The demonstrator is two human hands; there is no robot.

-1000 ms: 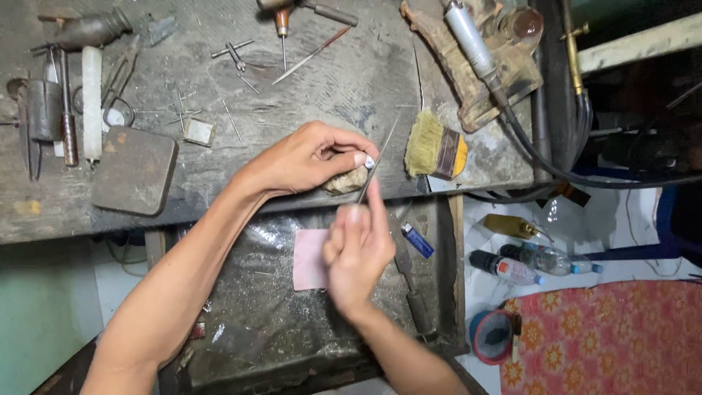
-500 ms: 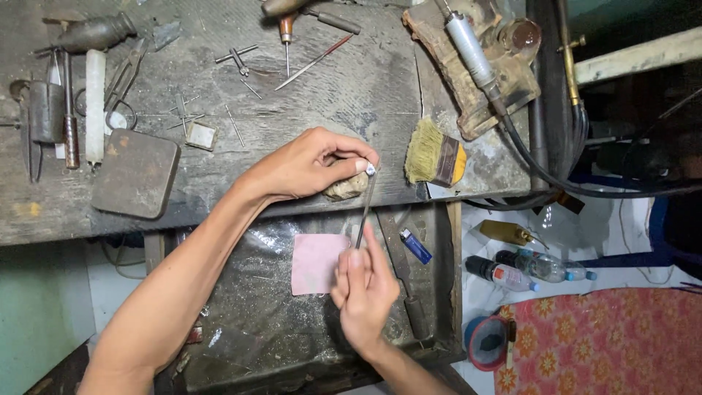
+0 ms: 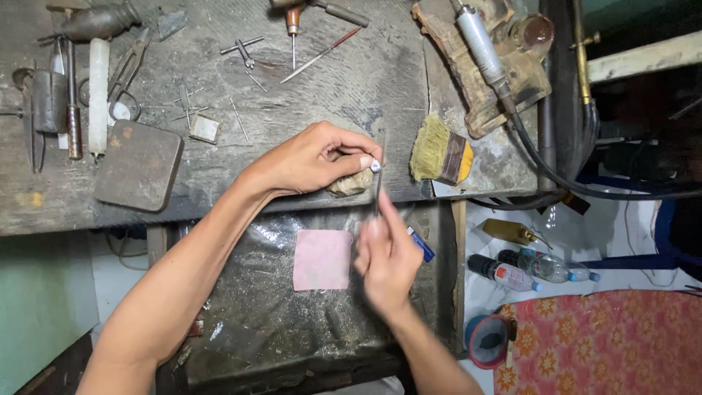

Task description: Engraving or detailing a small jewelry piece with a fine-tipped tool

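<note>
Right hand and file, repositioned against the held piece.

The right hand (image 3: 387,256), lower and angled half a second ago, has risen; its thin file (image 3: 379,179) now stands nearly upright, its tip beside the small piece (image 3: 375,166) pinched by the left hand (image 3: 318,157). The right hand is motion-blurred.

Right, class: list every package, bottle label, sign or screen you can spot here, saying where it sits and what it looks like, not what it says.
Clear plastic bottle: lying on the floor right of the bench, blue cap, pale label band.
Dark bottle: lying beside it, nearer the bench, white-and-red label, blue cap.
Yellowish bottle: lying just above those two, no label that can be made out.
Signs or screens: none in view.
</note>
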